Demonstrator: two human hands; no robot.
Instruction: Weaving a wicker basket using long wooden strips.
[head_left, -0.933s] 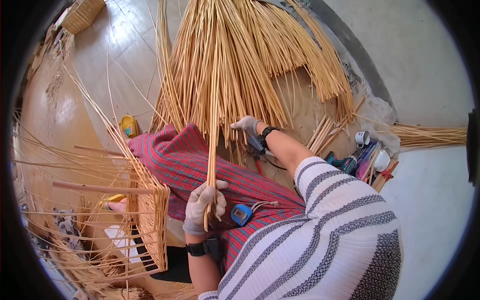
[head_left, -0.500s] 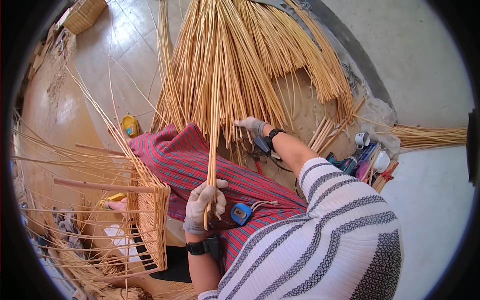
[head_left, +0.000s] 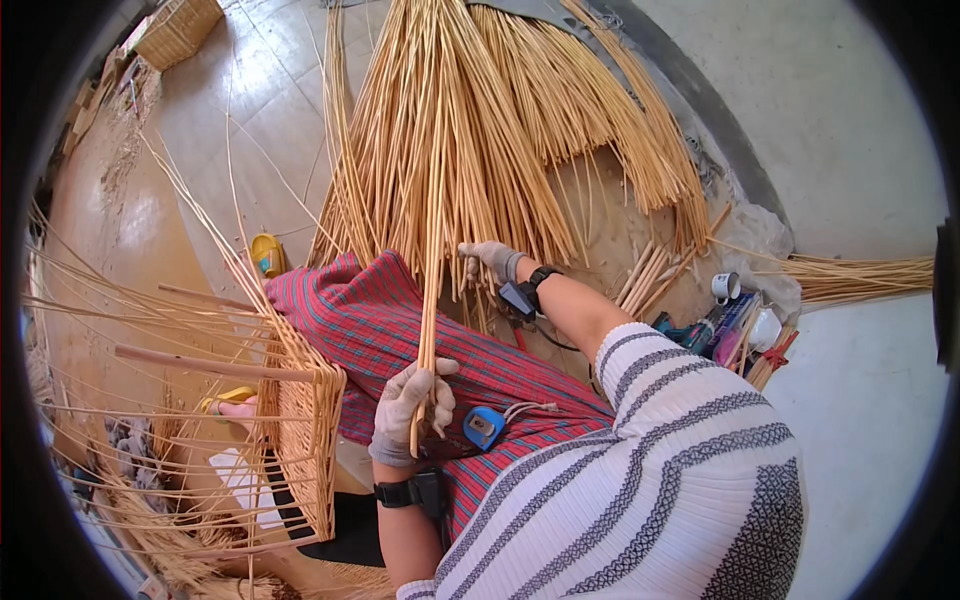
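My left hand [head_left: 408, 405], in a pale work glove, is closed around the lower ends of a few long tan willow rods [head_left: 428, 320]. These rods run up and away over the big fanned pile of willow rods [head_left: 440, 150]. At the pile's near ends is my gloved right hand [head_left: 490, 260], its fingers curled in among the rod tips. What it grips, if anything, is too small to make out. Across my lap lies a red plaid cloth [head_left: 380, 305], with a blue tape measure [head_left: 483, 427] on it beside my left hand.
A partly woven basket [head_left: 305, 450] with long loose stakes stands at the left. To the right are a white mug [head_left: 726, 287], a green cordless drill [head_left: 685, 333] and cut sticks [head_left: 645, 278]. A finished wicker basket [head_left: 178, 32] sits at the far left.
My right hand has shifted slightly left along the rod ends, and its fingers are more curled. My left hand keeps its hold on the rods; the view has shifted slightly.
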